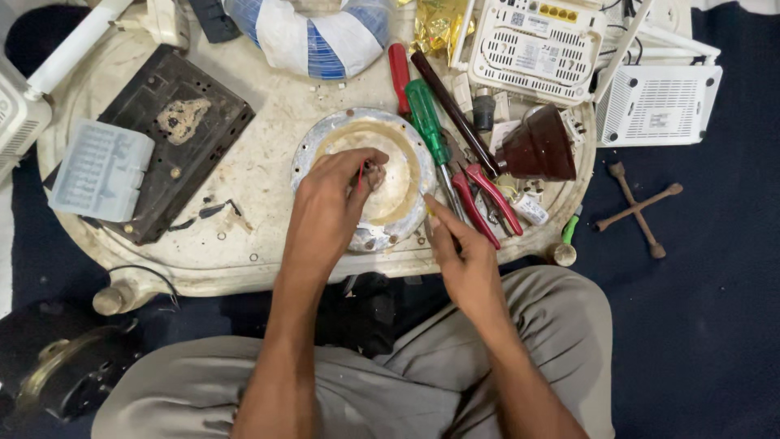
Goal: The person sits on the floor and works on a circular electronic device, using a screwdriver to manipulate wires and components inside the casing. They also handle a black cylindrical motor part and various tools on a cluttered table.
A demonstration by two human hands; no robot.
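Metal, round and stained tan inside, the shallow disc [382, 175] lies mid-counter [260, 162] on the worn white surface. The left hand [329, 203] rests over it, fingers pinched on a thin red wire [360, 175] at the disc's centre. The right hand [463, 252] grips a small tool at the rim, tip hidden. The wire looks fragile; a hard tug could snap it, and the red-handled pliers [483, 199] just beside could get knocked.

A green-handled screwdriver [424, 116] and red-handled pliers [481, 195] lie on the dirty tabletop [260, 162], near a black perforated plate [175, 130], a white router [536, 41] and a dark-red cone [538, 146].
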